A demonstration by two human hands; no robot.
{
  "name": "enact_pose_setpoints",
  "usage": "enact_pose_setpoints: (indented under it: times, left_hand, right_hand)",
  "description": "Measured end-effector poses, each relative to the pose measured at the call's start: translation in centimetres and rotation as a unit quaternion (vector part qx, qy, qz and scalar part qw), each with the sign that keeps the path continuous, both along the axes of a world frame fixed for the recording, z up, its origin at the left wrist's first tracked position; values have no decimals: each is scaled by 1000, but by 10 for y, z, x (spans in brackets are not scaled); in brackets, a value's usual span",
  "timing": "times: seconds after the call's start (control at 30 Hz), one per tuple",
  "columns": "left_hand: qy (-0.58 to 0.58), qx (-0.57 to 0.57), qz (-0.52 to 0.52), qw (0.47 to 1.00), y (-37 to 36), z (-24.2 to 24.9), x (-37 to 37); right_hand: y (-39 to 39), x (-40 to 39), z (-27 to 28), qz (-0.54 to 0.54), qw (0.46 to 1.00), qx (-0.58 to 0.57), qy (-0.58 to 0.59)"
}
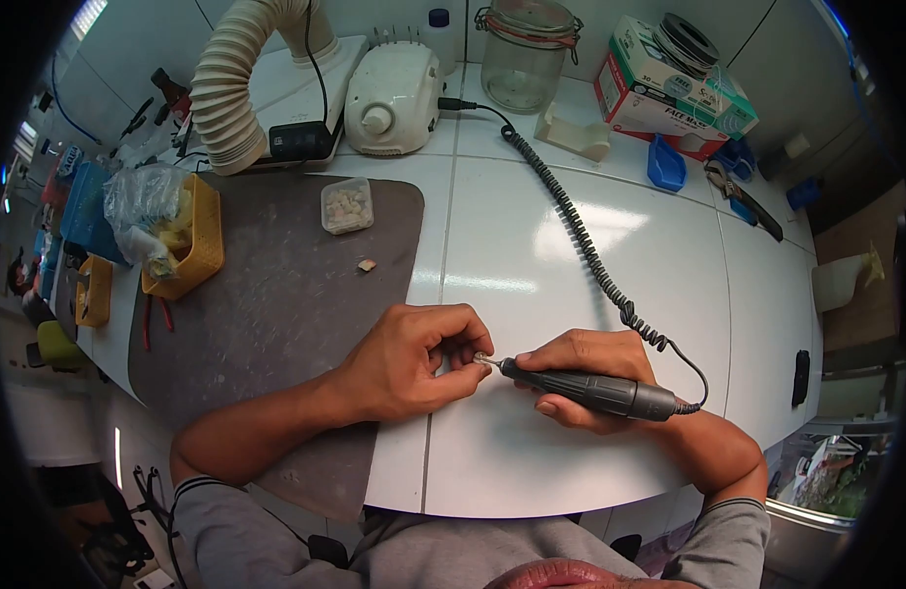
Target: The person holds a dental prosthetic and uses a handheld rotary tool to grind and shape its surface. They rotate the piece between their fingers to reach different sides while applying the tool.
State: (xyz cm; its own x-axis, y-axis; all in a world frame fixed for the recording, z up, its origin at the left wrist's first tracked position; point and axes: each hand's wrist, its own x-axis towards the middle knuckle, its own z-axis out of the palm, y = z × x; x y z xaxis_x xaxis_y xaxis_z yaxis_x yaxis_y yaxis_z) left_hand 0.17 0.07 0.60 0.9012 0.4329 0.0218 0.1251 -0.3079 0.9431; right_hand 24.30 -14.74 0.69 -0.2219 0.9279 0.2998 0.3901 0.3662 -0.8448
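My left hand [419,358] pinches a small pale piece [481,359] between thumb and fingertips, above the white tiled table. Wrapped round a black rotary handpiece [595,390] is my right hand [586,358]. The handpiece's thin metal bit [496,363] points left and meets the small piece, or nearly so; exact contact is too small to tell. A coiled black cord [581,231] runs from the handpiece's rear to a white control unit [392,98]. On the dark mat [276,265] lie a small fragment [367,265] and a clear box of pale pieces [347,206].
At the left are a yellow basket [200,240] with plastic bags and red-handled pliers [157,322]. Behind stand a ribbed hose [222,88], a glass jar [522,59] and a mask box [635,88]. A blue scoop [666,165] and an adjustable wrench [746,201] lie at the right.
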Motion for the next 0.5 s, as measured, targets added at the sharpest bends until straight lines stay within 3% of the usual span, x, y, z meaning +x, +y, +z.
enact_pose_setpoints:
  times: [0.5]
  left_hand:
    - [11, -1, 2, 1000, 0, 5, 0]
  right_hand:
    - [0, 0, -3, -9, 1000, -5, 7]
